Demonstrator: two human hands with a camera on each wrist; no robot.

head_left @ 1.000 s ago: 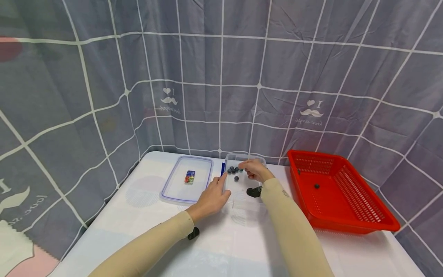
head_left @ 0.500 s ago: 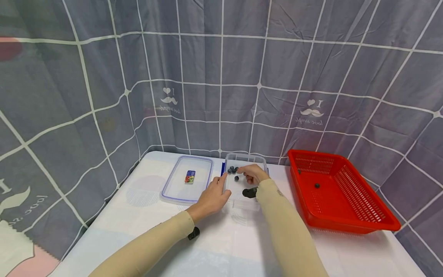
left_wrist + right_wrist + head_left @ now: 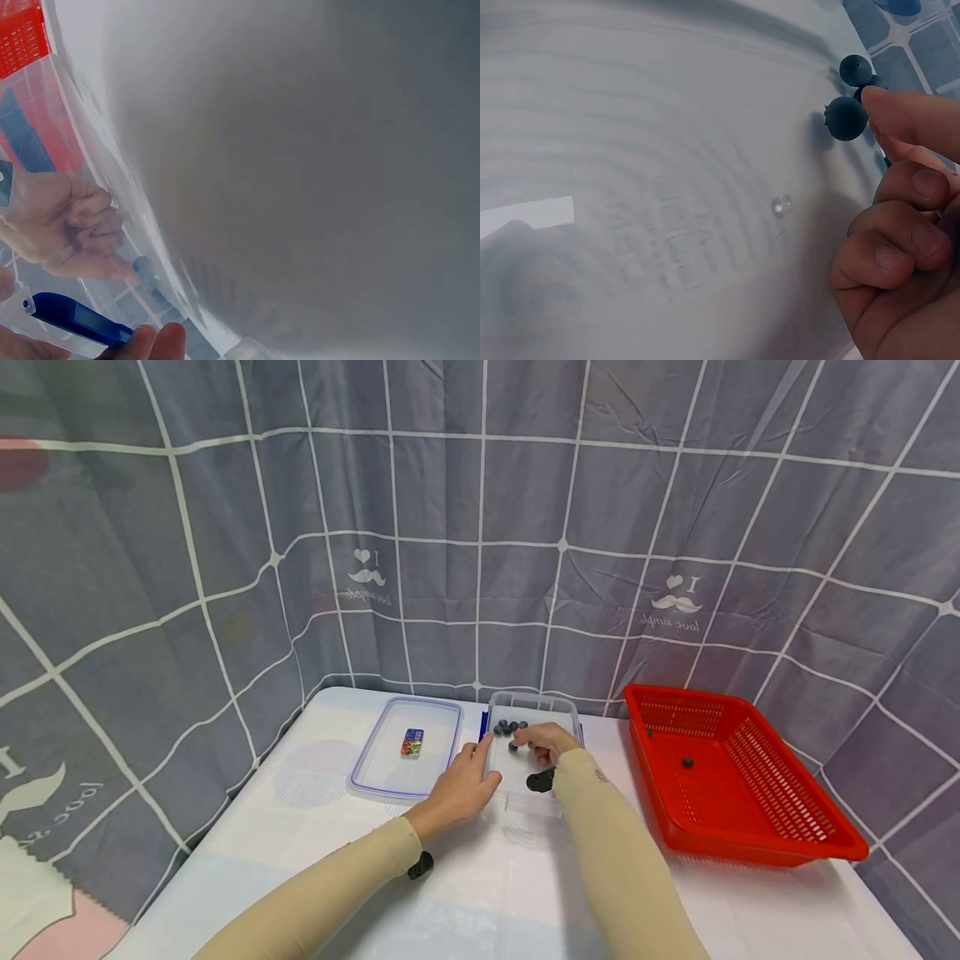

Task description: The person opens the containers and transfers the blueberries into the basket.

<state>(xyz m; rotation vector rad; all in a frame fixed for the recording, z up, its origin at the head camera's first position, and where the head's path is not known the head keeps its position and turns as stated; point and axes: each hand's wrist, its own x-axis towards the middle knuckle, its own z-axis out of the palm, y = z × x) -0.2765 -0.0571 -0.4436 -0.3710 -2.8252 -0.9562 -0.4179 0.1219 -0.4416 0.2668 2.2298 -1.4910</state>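
My left hand (image 3: pixel 461 781) rests along the left side of a clear plastic box (image 3: pixel 536 802), its thumb and index finger spread. In the left wrist view its fingertips lie by a blue latch (image 3: pixel 75 316). Over the box floor, my right hand (image 3: pixel 551 743) points an index fingertip at a dark blueberry (image 3: pixel 846 118), right at the berry's side, while its other fingers are curled. Several more blueberries (image 3: pixel 505 731) cluster behind that one, towards the box's back left. Seen through the wall in the left wrist view, the right hand reaches down over the floor.
A clear lid (image 3: pixel 382 777) with a blue seal and a fruit label (image 3: pixel 412 743) lies left of the box. At right stands a red slotted basket (image 3: pixel 757 852) with a dark berry (image 3: pixel 687 762) inside. A grey tiled-pattern curtain (image 3: pixel 517 577) hangs behind the white table (image 3: pixel 480 902).
My right hand has moved left and forward-down from the back berry to the single berry nearer me. The berry it was at now shows beside the cluster. The left hand keeps its place.
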